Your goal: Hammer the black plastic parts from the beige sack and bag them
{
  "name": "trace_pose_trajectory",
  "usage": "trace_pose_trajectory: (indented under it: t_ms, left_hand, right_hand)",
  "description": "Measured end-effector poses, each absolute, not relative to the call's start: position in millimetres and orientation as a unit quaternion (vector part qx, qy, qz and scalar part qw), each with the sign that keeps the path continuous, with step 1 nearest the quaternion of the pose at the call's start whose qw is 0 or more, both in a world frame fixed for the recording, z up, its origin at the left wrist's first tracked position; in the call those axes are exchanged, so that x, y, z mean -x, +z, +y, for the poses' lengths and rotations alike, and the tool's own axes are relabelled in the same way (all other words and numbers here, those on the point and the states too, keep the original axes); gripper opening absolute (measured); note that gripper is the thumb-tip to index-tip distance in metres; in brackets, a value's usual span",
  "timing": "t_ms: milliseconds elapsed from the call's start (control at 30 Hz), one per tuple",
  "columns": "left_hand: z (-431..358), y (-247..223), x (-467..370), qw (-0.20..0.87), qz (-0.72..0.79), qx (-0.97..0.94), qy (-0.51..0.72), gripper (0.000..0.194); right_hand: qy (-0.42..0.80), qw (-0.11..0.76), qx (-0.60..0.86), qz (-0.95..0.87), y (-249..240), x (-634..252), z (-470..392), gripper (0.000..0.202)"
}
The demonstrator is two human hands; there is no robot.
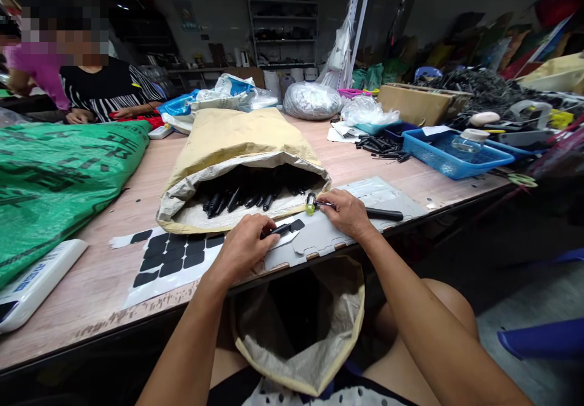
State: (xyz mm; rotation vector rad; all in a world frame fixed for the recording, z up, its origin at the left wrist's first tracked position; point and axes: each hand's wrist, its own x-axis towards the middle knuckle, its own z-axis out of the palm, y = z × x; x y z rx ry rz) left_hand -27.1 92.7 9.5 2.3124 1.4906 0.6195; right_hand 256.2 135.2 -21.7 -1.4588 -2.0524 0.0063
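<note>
The left hand (pixel 244 245) rests on the edge of the wooden table (pixel 137 175). Its fingers are curled shut and pinch a small black piece (pixel 279 230) that pokes out to the right. The piece lies just over a grey flat board (pixel 360 193) that sits along the table edge. The right hand (pixel 347 212) is near the left one, a bit farther right. Its fingers are closed around a thin black tool (pixel 383 213). The tool's long handle sticks out to the right and lies on the grey board. Its other end has a small yellow-green tip (pixel 310 207) that points at the big brown paper sack (pixel 241 156). The sack lies on its side with its mouth open toward the person, and it is full of black pieces (pixel 241 198). To the left of the left hand is a white sheet (pixel 177 266) with rows of black stickers on it. A second paper bag (pixel 301 327) sits open below the table, between the person's knees. A green sack (pixel 59 181) lies on the left side of the table. A blue basket (pixel 451 153) stands far off to the right. Another person (pixel 100 89) sits at the far left end of the table.
</note>
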Motion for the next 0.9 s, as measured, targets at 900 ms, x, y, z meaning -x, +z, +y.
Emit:
trace_pose_trajectory:
  t_ms: [900]
  left_hand:
    - [95.2,-9.8,26.7,0.279,0.506,-0.751,0.321,0.014]
  right_hand:
    - [0.096,0.386,0.381,-0.835,8.5,-185.7,77.9,0.027]
